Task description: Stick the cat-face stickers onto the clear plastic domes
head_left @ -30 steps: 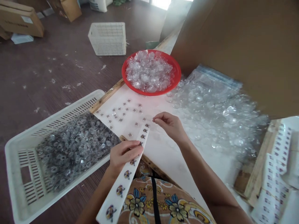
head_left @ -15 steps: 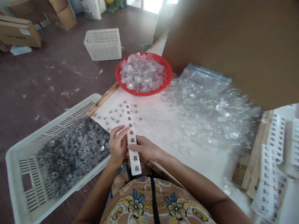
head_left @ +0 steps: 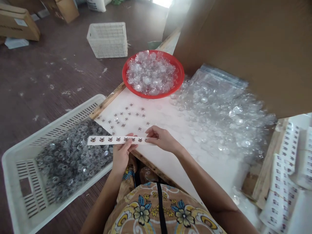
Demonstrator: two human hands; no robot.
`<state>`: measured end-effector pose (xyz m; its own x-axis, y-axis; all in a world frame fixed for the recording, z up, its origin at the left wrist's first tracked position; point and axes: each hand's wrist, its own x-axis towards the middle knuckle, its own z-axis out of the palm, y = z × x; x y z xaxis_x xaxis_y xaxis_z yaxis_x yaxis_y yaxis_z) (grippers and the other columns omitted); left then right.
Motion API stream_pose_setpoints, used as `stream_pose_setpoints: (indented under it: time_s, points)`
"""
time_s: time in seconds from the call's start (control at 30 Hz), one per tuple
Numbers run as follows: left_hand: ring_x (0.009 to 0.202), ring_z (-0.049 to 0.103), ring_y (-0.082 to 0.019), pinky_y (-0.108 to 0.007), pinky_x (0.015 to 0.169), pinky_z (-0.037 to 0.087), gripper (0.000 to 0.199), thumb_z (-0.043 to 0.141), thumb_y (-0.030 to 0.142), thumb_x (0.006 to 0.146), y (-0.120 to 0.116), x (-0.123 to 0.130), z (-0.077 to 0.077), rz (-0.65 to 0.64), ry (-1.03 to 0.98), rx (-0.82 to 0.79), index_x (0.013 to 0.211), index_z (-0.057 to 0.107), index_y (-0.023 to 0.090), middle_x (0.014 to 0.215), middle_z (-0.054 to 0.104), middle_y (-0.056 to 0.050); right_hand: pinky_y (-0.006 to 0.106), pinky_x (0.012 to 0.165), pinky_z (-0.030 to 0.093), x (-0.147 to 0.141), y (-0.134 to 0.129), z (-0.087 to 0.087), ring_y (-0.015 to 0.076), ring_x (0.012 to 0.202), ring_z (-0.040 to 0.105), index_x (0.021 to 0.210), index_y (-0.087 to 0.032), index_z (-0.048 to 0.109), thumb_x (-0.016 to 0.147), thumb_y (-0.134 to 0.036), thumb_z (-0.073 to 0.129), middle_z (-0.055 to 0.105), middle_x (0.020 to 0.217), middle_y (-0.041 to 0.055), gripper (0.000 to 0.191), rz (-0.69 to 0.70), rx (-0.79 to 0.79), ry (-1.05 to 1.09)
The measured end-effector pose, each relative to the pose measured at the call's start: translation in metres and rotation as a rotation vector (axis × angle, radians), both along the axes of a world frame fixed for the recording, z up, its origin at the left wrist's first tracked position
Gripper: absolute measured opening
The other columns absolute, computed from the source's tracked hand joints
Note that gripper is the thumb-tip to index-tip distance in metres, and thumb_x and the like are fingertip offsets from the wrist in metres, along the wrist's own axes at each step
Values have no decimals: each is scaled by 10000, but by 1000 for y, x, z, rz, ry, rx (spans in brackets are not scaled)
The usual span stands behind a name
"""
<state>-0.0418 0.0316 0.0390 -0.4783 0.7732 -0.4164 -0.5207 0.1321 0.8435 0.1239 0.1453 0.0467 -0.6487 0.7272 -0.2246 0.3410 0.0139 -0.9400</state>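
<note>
A white sticker strip point(head_left: 113, 140) printed with a row of small animal faces lies crosswise between my hands, over the table's near edge. My left hand point(head_left: 123, 151) is closed on its middle, thumb on top and fingers beneath. At the strip's right end, my right hand point(head_left: 159, 138) pinches with thumb and fingertips, covering part of the last print. Small loose animal-face pieces point(head_left: 123, 125) are scattered on the white tabletop point(head_left: 156, 113) just beyond my hands. To the right spreads a heap of clear round plastic pieces point(head_left: 219, 110).
A red basin point(head_left: 180, 79) of clear pieces stands at the table's far corner. On the left, a white crate point(head_left: 9, 169) holds many dark-printed clear discs. More sticker strips point(head_left: 276, 188) lie at right, near a large cardboard sheet point(head_left: 243, 48). Another white basket point(head_left: 107, 40) sits on the floor.
The strip has turned from pointing away from me to lying crosswise. My right hand has moved from its near part to its right end. My left hand still holds it.
</note>
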Motion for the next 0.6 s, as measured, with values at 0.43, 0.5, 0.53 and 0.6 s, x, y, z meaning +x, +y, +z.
stream_pose_setpoints:
  time_s: [0.43, 0.5, 0.53, 0.6]
  points:
    - [778, 751, -169, -300, 749, 629, 419, 899, 424, 644, -4, 6, -14, 202, 2, -5, 967, 793, 179, 931, 798, -63, 317, 752, 520, 5, -11, -13, 178, 784, 641, 852, -217, 687, 853, -187, 599, 692, 852, 44, 93, -165, 344, 16]
    - [766, 751, -165, -295, 745, 629, 419, 899, 425, 645, -8, 5, -16, 213, 4, -18, 961, 792, 172, 916, 796, -61, 329, 780, 529, 6, -15, -14, 189, 832, 655, 834, -221, 685, 877, -202, 574, 700, 894, 62, 120, -163, 366, 56]
    - [750, 748, -160, -289, 732, 630, 417, 902, 425, 640, -10, 4, -17, 221, 6, -24, 949, 793, 168, 912, 795, -61, 331, 785, 534, 7, -15, -14, 192, 856, 659, 827, -221, 683, 880, -219, 577, 703, 935, 72, 119, -168, 356, 79]
    - [722, 743, -152, -274, 699, 630, 412, 911, 421, 624, -14, 4, -18, 226, 5, -31, 922, 793, 161, 903, 794, -60, 325, 769, 540, 8, -8, -16, 194, 882, 657, 814, -219, 676, 865, -275, 606, 698, 996, 82, 103, -238, 312, 106]
